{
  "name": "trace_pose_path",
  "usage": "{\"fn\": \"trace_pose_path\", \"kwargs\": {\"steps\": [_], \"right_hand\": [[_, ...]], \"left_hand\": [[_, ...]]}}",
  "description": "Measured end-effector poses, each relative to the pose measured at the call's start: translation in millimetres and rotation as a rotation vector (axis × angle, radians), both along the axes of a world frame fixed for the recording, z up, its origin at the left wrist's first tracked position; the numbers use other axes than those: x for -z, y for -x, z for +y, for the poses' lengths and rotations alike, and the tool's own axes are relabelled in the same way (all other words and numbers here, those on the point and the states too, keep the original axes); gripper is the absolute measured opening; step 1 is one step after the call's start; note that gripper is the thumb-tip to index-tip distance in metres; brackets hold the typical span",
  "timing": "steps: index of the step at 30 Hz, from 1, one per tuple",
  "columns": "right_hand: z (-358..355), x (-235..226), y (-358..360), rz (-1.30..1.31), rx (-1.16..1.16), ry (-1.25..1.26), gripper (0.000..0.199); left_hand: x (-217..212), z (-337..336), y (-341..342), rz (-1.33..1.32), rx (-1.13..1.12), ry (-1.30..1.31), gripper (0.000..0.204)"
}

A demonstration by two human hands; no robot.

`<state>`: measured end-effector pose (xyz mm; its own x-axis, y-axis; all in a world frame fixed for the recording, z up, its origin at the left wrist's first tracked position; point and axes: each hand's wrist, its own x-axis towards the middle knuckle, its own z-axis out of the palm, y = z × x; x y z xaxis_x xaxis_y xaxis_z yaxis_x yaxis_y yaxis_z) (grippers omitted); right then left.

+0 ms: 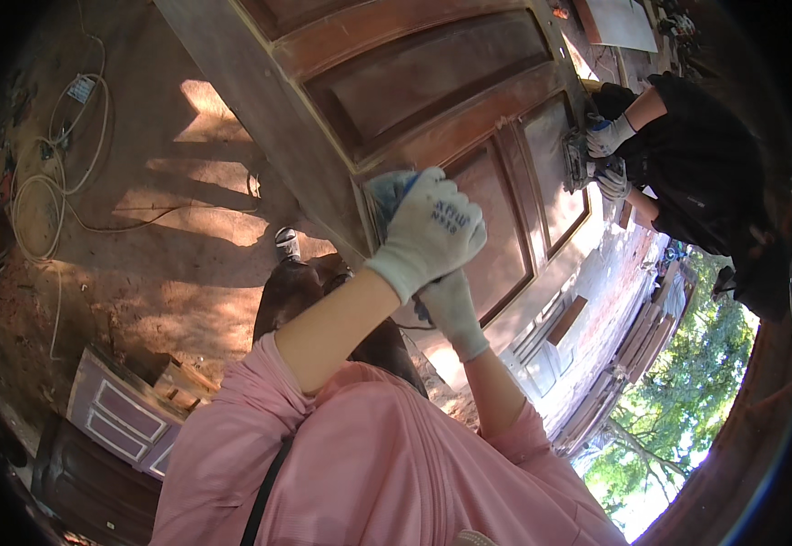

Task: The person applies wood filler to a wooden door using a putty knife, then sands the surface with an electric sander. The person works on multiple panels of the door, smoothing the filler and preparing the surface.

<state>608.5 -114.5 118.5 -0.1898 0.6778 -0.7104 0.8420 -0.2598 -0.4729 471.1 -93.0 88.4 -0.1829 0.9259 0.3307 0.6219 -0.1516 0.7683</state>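
Note:
A brown panelled wooden door [423, 77] lies in front of me. My left hand [432, 223], in a white knit glove, is closed on a sander [382, 196] with a blue-grey front, at the door's near edge; the glove hides most of the tool. Just behind and below it, my right hand [451, 305], gloved as well, is curled round a dark part of the same tool, its fingers partly hidden. Across the door a co-worker in black [710, 164] rests both gloved hands on a dark power sander [575, 159] on the door's surface.
A pale cable [36, 214] lies coiled on the sunlit dirt floor [173, 273] at left. Purple-brown door panels [123, 414] stand at lower left. Stacked boards [637, 350] line the right side, with trees [687, 391] beyond.

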Motion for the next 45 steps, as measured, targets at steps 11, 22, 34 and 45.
{"fn": "trace_pose_path", "kwargs": {"steps": [11, 22, 34, 45], "right_hand": [[-7, 10, -21, 0.069, -0.059, -0.060, 0.029], [6, 10, -15, 0.036, -0.152, -0.077, 0.035], [-6, 9, -30, 0.022, -0.180, -0.050, 0.030], [-13, 22, -34, 0.235, -0.366, -0.228, 0.037]], "left_hand": [[-2, -8, -9, 0.006, -0.035, 0.001, 0.022], [1, -6, -6, 0.029, -0.078, -0.054, 0.022], [-2, -19, -14, 0.008, -0.076, 0.010, 0.022], [-6, -35, -2, 0.033, -0.122, 0.034, 0.020]]}}
